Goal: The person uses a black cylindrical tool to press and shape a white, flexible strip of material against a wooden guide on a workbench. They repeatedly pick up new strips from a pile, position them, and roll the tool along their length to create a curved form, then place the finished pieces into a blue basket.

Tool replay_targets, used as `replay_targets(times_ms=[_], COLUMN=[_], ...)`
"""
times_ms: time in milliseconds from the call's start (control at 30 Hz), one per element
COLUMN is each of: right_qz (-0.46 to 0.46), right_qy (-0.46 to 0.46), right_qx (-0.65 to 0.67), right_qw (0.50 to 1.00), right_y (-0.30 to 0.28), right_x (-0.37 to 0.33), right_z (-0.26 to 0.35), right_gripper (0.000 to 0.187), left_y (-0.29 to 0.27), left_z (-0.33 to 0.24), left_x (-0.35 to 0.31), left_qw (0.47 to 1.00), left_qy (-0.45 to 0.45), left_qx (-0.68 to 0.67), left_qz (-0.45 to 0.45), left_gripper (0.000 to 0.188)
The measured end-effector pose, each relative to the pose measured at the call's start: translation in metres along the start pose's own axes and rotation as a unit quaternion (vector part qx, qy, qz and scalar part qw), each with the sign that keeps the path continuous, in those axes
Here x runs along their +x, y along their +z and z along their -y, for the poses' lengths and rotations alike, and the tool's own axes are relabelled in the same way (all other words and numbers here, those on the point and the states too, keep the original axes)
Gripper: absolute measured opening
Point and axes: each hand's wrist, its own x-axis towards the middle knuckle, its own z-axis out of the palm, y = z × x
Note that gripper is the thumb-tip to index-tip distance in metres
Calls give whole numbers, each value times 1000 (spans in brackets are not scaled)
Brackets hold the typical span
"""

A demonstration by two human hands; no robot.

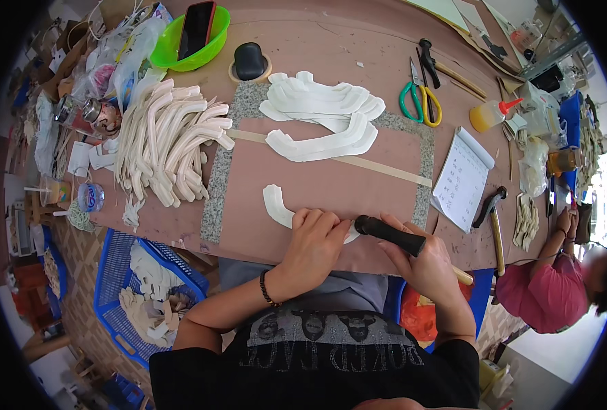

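Observation:
A white, curved leather-like strip (277,206) lies on the brown work surface (249,225) in front of me. My left hand (314,247) presses down on it, fingers close together, hiding its middle. The strip's right end shows just past my fingertips. My right hand (430,263) grips a hammer (392,234) close to its black head; part of the pale wooden handle sticks out below. The head's tip is beside the strip's right end; I cannot tell if they touch. Further up lie a similar white strip (320,145) and a stack of white strips (317,99).
Left, a heap of cream strips (170,140); behind it, a green bowl (197,58) with a phone. Right are scissors (420,96), a glue bottle (488,116), a notepad (462,178) and another hammer (495,225). A blue basket (112,287) stands below left. Another person (546,287) sits right.

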Motion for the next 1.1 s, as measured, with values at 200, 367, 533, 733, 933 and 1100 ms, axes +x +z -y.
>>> replay_targets(times_ms=[200,367,533,733,933,1100], right_qz=[-5,-3,-32,-12,-10,-60], right_qy=[9,-5,-7,-23,-60,-20], right_qx=[15,-13,-3,-22,-12,-34], right_qw=[1000,1000,999,999,998,997], right_y=[-4,0,0,6,8,0], right_x=[2,7,5,5,4,14], right_z=[0,-2,-3,-3,-4,-16], right_gripper=[48,55,59,73,75,73], left_y=[-1,-4,-14,-27,-39,-11], left_z=[-2,-1,-7,16,29,25], left_x=[1,3,3,4,16,11], left_qw=[989,974,956,958,976,995], left_qy=[98,142,168,215,158,47], left_qx=[108,166,225,141,18,-65], left_qz=[11,58,86,127,149,65], left_gripper=[34,36,35,33,27,23])
